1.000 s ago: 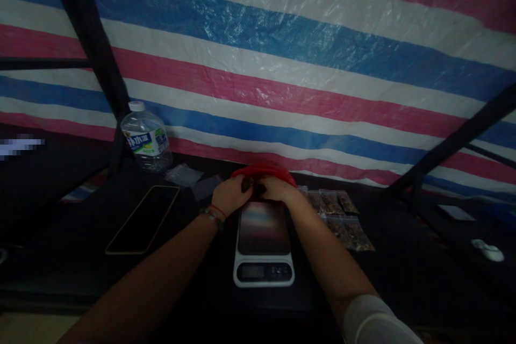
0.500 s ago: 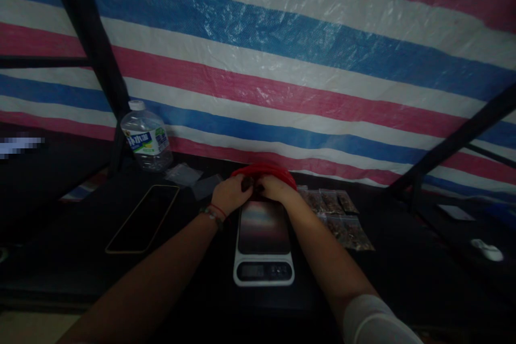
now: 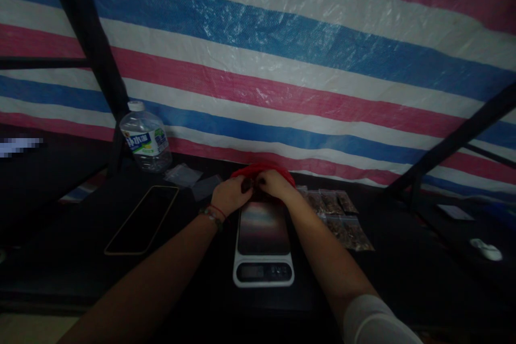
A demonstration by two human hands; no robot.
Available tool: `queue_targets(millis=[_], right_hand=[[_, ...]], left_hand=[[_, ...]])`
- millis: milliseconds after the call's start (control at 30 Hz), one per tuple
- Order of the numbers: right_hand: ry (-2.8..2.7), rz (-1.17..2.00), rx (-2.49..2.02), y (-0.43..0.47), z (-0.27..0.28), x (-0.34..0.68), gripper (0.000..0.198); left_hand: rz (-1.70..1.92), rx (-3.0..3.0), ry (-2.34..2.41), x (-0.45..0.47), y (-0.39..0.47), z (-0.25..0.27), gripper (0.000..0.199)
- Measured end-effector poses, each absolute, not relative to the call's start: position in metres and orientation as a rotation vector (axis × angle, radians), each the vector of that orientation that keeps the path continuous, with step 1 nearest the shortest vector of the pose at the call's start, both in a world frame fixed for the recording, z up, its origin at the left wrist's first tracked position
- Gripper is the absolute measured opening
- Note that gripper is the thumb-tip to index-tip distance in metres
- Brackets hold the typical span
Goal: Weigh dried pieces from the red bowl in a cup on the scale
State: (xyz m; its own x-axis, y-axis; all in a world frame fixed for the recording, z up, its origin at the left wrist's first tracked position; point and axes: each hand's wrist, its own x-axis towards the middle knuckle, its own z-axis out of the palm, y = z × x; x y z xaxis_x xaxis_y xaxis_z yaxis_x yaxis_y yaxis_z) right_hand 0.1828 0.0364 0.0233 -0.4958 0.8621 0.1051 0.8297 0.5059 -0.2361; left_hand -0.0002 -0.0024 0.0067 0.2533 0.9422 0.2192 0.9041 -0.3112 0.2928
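Observation:
A red bag [image 3: 264, 170] lies at the far end of a small kitchen scale [image 3: 263, 246] on the dark table. My left hand [image 3: 230, 195] and my right hand [image 3: 277, 185] meet at the bag's near edge, fingers curled onto it just beyond the scale's platform. What the fingertips pinch is hidden in the dim light. The scale's platform is bare and its display is dark.
Several small clear bags of brown bits [image 3: 341, 217] lie right of the scale. A phone [image 3: 142, 220] lies to the left, with a water bottle [image 3: 145, 138] and empty clear bags [image 3: 193, 180] behind it. A striped tarp [image 3: 282, 64] hangs behind. A white object [image 3: 487, 250] sits far right.
My right hand has lifted slightly and shifted up over the red bag's edge. The left hand has hardly moved.

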Motion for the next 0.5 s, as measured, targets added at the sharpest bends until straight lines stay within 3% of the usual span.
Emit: queue_targets(millis=[500], right_hand=[[-2.365,0.354,-1.093,0.025,0.036,0.171,0.020]], left_hand=[[0.609,2.411,1.718,0.002,0.001,-0.001,0.038]])
